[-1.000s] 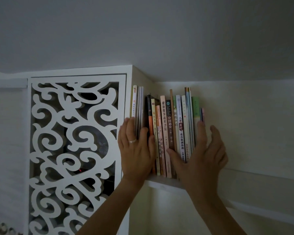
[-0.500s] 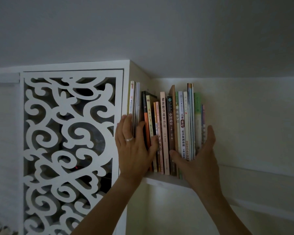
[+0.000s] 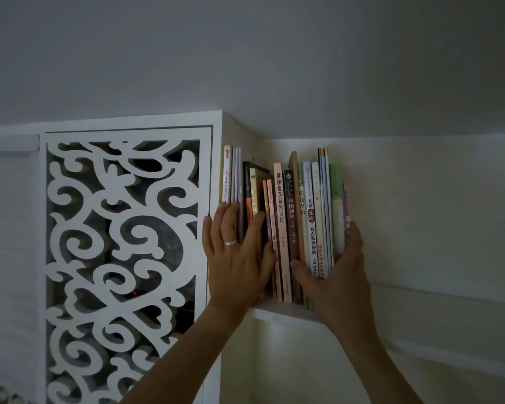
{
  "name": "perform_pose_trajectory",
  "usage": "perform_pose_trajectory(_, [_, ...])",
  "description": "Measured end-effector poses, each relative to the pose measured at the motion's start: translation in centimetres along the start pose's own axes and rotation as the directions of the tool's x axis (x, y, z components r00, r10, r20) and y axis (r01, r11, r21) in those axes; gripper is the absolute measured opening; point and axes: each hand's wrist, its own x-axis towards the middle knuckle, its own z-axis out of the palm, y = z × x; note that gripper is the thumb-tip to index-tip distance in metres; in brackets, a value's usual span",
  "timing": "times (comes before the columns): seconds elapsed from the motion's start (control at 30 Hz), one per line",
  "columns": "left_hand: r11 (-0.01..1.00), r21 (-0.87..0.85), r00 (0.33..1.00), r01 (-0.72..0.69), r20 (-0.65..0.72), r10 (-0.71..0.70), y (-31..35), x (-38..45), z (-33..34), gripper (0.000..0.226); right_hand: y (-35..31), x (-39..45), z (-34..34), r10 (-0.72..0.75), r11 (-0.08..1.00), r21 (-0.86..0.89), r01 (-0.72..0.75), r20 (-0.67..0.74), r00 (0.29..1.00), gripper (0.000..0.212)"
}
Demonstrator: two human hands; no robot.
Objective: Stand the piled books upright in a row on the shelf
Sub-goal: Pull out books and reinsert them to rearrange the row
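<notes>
Both hands raised to a high shelf: left hand (image 3: 236, 258) laid flat with straight, spread fingers over the spines at the left end of a row of books (image 3: 286, 225), a silver ring (image 3: 230, 242) on one finger; right hand (image 3: 337, 274) cupped round the right end of the row, thumb lying across the lower spines, fingers reaching behind the outermost book and mostly hidden. Around them, from largest to smallest: grey ceiling (image 3: 245, 53) filling the upper half of the view, dimly lit. Pale wall (image 3: 435, 205) behind and to the right of the row. White cabinet (image 3: 129, 123) on the left, its door a carved panel (image 3: 117, 258) of cut-out swirls with dark space showing behind. White shelf (image 3: 283, 312) jutting from the wall at the cabinet's side, its front edge showing between the two forearms. Books standing upright and packed side by side on that shelf, leftmost against the cabinet's side panel, spines facing out in mixed heights and colours: white, black, orange, pink, brown, green. Chinese lettering on several spines, too small to read with confidence. Small gap visible among the thinner spines just right of the left hand's index finger.
</notes>
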Motion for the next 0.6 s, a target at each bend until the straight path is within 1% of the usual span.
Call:
perform_pose_trajectory(0.1, [1.0,-0.027,1.0,0.01,0.011,-0.009,0.3,0.0,-0.2,0.058,0.0,0.0,0.0,0.0,1.0,-0.018,0.0,-0.007,1.0,0.122])
perform_pose_trajectory(0.23, [0.993,-0.093,0.997,0.076,0.013,-0.075,1.3,1.9,-1.0,0.054,0.0,-0.1,0.1,0.007,0.999,-0.038,-0.007,-0.003,1.0,0.123])
perform_pose_trajectory(0.37, [0.998,-0.057,0.998,0.027,0.057,-0.024,1.8,6.0,-1.2,0.055,-0.1,-0.1,0.0,0.009,0.999,-0.043,-0.009,0.0,1.0,0.122])
perform_pose_trajectory(0.43, [0.999,-0.046,0.998,0.014,0.068,-0.011,1.9,7.1,-1.1,0.048,0.0,-0.2,0.0,0.009,0.999,-0.048,-0.009,-0.004,1.0,0.122])
perform_pose_trajectory(0.5, [0.998,-0.064,0.999,0.013,0.047,-0.01,2.1,7.2,-0.9,0.035,0.0,-0.2,0.0,0.011,0.999,-0.044,-0.011,-0.006,1.0,0.122])
perform_pose_trajectory(0.6, [0.995,-0.085,0.998,0.046,0.05,-0.041,2.3,6.8,-0.7,0.031,0.0,-0.2,0.1,0.011,0.999,-0.044,-0.011,-0.012,1.0,0.122])
